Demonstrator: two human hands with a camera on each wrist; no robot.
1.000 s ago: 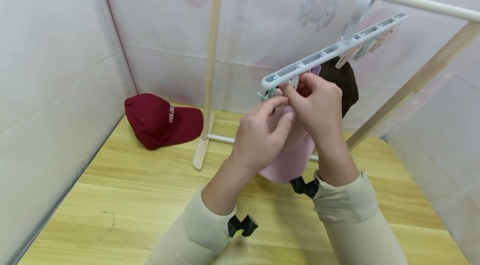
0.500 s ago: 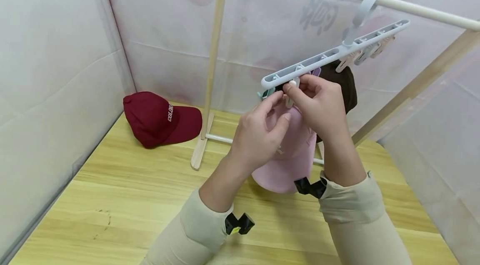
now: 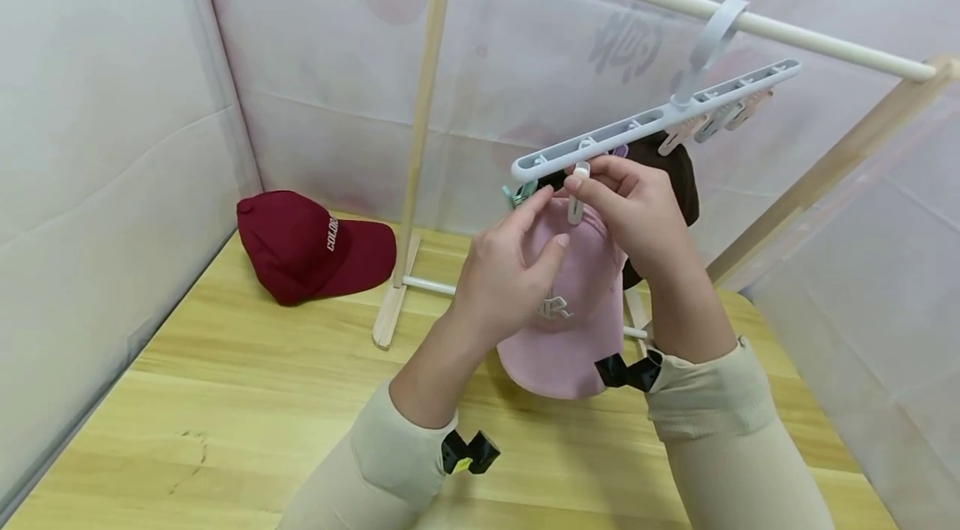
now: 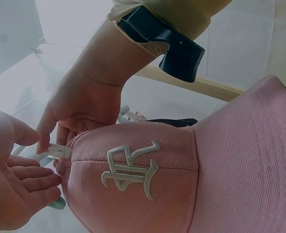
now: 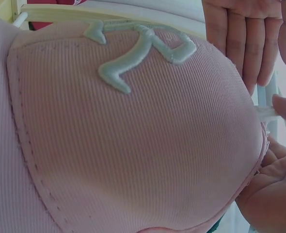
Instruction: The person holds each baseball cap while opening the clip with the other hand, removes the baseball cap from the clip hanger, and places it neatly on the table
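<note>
Pink cap (image 3: 573,305) lower than before, right hand (image 3: 637,217) pinching its white clip (image 3: 576,195), left hand (image 3: 502,280) open alongside.

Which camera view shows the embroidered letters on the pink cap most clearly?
The left wrist view: the embroidered letters lie whole on the pink cap. The right wrist view shows them large but close to the top edge; in the head view they are small beside the left hand.

Open table (image 3: 225,397) fills the lower left of the frame; the maroon cap (image 3: 300,245), rack post (image 3: 420,130) and hanging pink cap (image 3: 577,305) block the centre.
</note>
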